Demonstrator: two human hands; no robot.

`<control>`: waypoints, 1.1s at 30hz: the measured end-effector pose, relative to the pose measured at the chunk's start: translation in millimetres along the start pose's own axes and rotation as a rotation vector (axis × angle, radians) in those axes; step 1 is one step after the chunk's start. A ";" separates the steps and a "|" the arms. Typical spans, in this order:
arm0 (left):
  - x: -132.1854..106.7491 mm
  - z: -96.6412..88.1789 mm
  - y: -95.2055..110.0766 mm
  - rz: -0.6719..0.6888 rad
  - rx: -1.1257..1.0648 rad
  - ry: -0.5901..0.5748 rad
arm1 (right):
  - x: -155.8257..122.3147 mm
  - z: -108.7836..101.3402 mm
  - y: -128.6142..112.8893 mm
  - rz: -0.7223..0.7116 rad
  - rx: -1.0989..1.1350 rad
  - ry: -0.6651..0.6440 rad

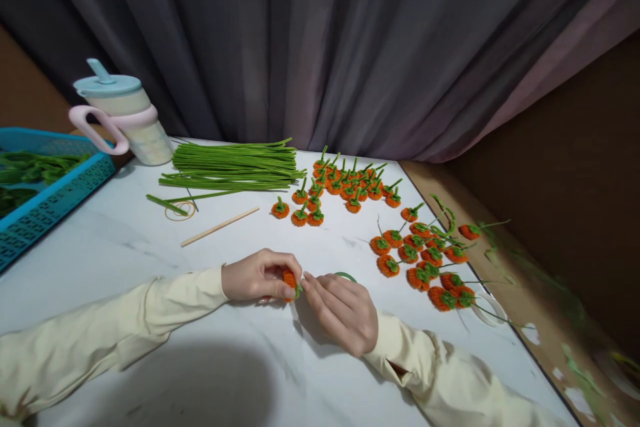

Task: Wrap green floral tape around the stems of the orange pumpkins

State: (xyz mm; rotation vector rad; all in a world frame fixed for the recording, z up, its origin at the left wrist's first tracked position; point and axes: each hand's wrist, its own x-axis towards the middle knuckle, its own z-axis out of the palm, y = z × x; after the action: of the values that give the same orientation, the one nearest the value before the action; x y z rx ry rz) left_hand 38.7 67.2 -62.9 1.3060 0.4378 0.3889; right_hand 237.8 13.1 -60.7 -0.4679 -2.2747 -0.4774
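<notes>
My left hand point(265, 275) pinches a small orange fuzzy pipe-cleaner pumpkin point(289, 279) between thumb and fingers, its green top turned to the right. Right beside that green top, my right hand point(343, 310) has its fingers pressed together; what lies between the fingertips is too small to make out. Behind my right hand, part of a green ring point(345, 275) shows on the table. Farther back stands a group of similar pumpkins point(353, 203) with short green stems. More pumpkins point(388, 265) lie to the right, several with thin trailing strands.
A bundle of green pipe cleaners point(235, 163) lies at the back of the white table point(120, 230). Before it are a wooden stick point(220, 226) and a rubber band point(173, 217). A tumbler point(145, 127) and blue basket point(55, 213) stand left. A white ring point(487, 310) sits near the right edge.
</notes>
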 end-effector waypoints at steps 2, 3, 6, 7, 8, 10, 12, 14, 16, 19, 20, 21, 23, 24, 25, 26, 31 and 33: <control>-1.0 1.6 0.8 0.035 0.038 0.024 | -1.3 1.3 0.0 0.018 0.001 0.004; -1.7 2.7 1.5 0.061 0.069 0.043 | -2.1 2.1 0.2 0.030 0.003 0.006; -3.8 5.3 3.6 0.148 0.217 0.113 | -3.8 4.5 1.3 0.078 0.023 0.018; -4.3 5.6 4.1 0.179 0.276 0.133 | -4.1 5.1 1.6 0.090 0.034 0.024; -4.8 5.7 4.3 0.210 0.333 0.150 | -4.2 5.5 1.8 0.100 0.046 0.030; -5.3 5.4 4.1 0.264 0.436 0.167 | -4.5 6.4 1.6 0.110 0.068 0.039; -5.4 4.8 3.5 0.306 0.512 0.174 | -5.1 7.4 1.0 0.124 0.082 0.045; -5.4 4.7 2.9 0.330 0.553 0.182 | -6.3 8.8 0.4 0.152 0.104 0.048; -5.4 5.1 2.7 0.332 0.559 0.192 | -7.5 10.3 -0.3 0.189 0.136 0.048; -5.7 5.9 3.1 0.319 0.553 0.197 | -7.8 11.5 -1.2 0.235 0.175 0.056; -5.8 6.1 3.2 0.318 0.554 0.196 | -7.5 11.5 -1.6 0.242 0.181 0.058; -6.0 6.1 3.2 0.315 0.556 0.197 | -7.0 11.4 -2.0 0.249 0.184 0.060; -6.1 6.0 3.0 0.303 0.553 0.201 | -6.1 10.9 -2.6 0.264 0.183 0.064; -6.0 5.9 2.7 0.292 0.549 0.206 | -5.7 10.4 -2.6 0.269 0.175 0.069; -5.9 5.8 2.3 0.283 0.540 0.213 | -5.3 9.8 -2.5 0.261 0.162 0.074; -5.7 5.8 1.8 0.276 0.528 0.221 | -4.9 9.1 -2.2 0.241 0.143 0.076; -5.0 5.8 0.5 0.235 0.403 0.204 | -2.4 5.3 0.3 0.114 0.001 0.056; -5.2 5.6 0.0 0.218 0.355 0.178 | -1.7 4.7 0.9 0.111 -0.009 0.054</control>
State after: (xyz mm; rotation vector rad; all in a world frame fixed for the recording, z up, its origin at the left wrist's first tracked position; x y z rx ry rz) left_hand 37.2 59.9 -61.2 1.6792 0.5315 0.6340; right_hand 236.6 15.8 -64.8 -0.5755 -2.1823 -0.4398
